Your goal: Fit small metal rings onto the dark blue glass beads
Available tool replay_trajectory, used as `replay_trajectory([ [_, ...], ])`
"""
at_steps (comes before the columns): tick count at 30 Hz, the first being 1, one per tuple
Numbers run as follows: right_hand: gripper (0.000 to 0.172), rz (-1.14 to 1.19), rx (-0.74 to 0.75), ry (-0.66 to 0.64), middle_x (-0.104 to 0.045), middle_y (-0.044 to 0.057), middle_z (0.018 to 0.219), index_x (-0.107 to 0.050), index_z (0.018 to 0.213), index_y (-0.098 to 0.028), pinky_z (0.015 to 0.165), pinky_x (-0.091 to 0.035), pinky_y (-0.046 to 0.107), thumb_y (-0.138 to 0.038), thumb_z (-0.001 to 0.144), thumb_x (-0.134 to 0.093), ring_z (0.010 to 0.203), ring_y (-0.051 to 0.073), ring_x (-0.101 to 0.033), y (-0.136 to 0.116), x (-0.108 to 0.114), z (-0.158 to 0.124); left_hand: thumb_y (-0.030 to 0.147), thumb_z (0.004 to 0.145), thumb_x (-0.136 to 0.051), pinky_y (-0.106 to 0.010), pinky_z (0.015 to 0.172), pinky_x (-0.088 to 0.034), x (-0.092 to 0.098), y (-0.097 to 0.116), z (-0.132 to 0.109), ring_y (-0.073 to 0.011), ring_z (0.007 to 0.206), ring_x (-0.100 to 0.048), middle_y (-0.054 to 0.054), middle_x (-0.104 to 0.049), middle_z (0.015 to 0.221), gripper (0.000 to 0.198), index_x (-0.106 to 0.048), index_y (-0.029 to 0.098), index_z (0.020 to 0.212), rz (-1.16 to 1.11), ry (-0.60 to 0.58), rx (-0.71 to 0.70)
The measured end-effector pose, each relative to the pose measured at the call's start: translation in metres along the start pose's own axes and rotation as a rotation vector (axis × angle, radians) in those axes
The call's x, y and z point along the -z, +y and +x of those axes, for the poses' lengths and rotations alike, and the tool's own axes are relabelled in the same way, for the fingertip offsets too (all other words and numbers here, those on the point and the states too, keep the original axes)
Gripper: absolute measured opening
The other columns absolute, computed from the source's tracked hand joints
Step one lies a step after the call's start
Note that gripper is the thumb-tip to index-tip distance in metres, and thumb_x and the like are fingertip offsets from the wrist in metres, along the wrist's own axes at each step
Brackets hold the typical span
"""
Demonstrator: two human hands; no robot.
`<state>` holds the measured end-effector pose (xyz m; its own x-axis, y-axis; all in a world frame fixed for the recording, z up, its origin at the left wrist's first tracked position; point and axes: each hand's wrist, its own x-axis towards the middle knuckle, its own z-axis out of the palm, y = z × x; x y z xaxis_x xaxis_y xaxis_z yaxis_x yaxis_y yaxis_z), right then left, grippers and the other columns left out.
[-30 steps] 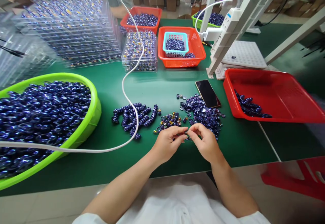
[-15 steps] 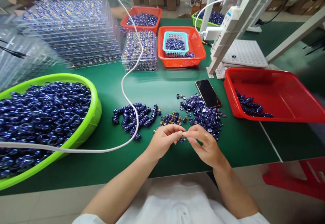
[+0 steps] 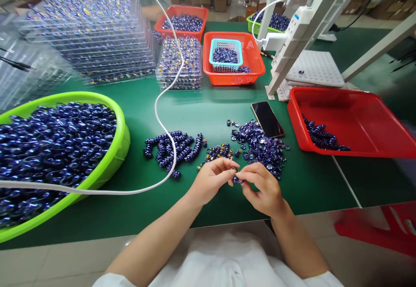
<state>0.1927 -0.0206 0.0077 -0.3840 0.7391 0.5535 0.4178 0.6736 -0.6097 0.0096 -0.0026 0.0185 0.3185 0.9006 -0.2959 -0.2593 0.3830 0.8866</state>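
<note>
My left hand is closed in a pinch on a small shiny dark-blue and gold piece. Beside it, my right hand has thumb and forefinger closed at the same spot, nearly touching the left fingertips; what they grip is mostly hidden. More dark blue shows just below the fingertips. Behind the hands lie a small heap of gold-and-blue pieces and a larger heap of loose blue cap-like pieces. Further left, stacked rows of blue ring-like pieces rest on the green table.
A white cable loops over the table. Left stands a green basket full of blue pieces; right, a phone and a red tray. Behind are stacked clear trays, an orange basket and a white post.
My right fingers have drawn in and curled closer around the pinch point. The blue and gold piece between the hands now shows more clearly.
</note>
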Motion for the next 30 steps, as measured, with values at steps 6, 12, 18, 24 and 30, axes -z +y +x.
replay_trajectory([
  [6, 0.038, -0.002, -0.021, 0.056, -0.066, 0.005, 0.095, -0.061, 0.113, -0.029, 0.072, -0.056, 0.037, -0.006, 0.083, -0.057, 0.085, 0.020, -0.065, -0.0032, -0.0019, 0.0007, 0.031, 0.074, -0.077, -0.023, 0.060, -0.049, -0.0015, -0.0016, -0.0008, -0.0098, 0.059, -0.059, -0.001, -0.065, 0.072, 0.023, -0.071, 0.013, 0.089, -0.030, 0.008, -0.044],
  [12, 0.044, -0.028, 0.046, 0.113, -0.071, 0.006, 0.110, -0.061, 0.115, -0.031, 0.082, -0.056, 0.042, -0.002, 0.082, -0.059, 0.098, 0.021, -0.066, -0.0007, -0.0044, -0.0001, 0.029, 0.075, -0.079, -0.024, 0.064, -0.053, -0.0024, -0.0002, -0.0017, -0.0113, 0.064, -0.063, -0.003, -0.071, 0.078, 0.024, -0.075, 0.014, 0.092, -0.040, 0.033, -0.049],
  [18, 0.044, -0.071, 0.027, 0.145, -0.074, 0.005, 0.111, -0.060, 0.117, -0.029, 0.082, -0.057, 0.043, -0.001, 0.083, -0.059, 0.099, 0.022, -0.067, 0.0024, -0.0058, 0.0003, 0.027, 0.071, -0.081, -0.023, 0.065, -0.056, -0.0056, 0.0004, -0.0008, -0.0114, 0.063, -0.066, -0.001, -0.073, 0.071, 0.025, -0.077, 0.015, 0.093, -0.087, 0.112, -0.049],
  [24, 0.048, -0.183, 0.096, 0.130, -0.075, 0.005, 0.110, -0.062, 0.118, -0.027, 0.079, -0.056, 0.042, 0.001, 0.079, -0.066, 0.094, 0.022, -0.067, 0.0060, -0.0065, 0.0000, 0.025, 0.068, -0.083, -0.021, 0.061, -0.055, -0.0067, 0.0000, -0.0006, -0.0095, 0.059, -0.065, -0.001, -0.075, 0.071, 0.022, -0.079, 0.018, 0.088, -0.074, 0.191, -0.054],
  [30, 0.046, -0.212, 0.105, 0.110, -0.076, 0.004, 0.110, -0.063, 0.116, -0.027, 0.078, -0.055, 0.042, -0.001, 0.078, -0.068, 0.094, 0.022, -0.065, 0.0057, -0.0057, -0.0001, 0.026, 0.069, -0.082, -0.021, 0.062, -0.054, -0.0060, -0.0031, -0.0002, -0.0101, 0.059, -0.063, -0.002, -0.075, 0.073, 0.023, -0.080, 0.017, 0.090, -0.027, 0.215, -0.056],
])
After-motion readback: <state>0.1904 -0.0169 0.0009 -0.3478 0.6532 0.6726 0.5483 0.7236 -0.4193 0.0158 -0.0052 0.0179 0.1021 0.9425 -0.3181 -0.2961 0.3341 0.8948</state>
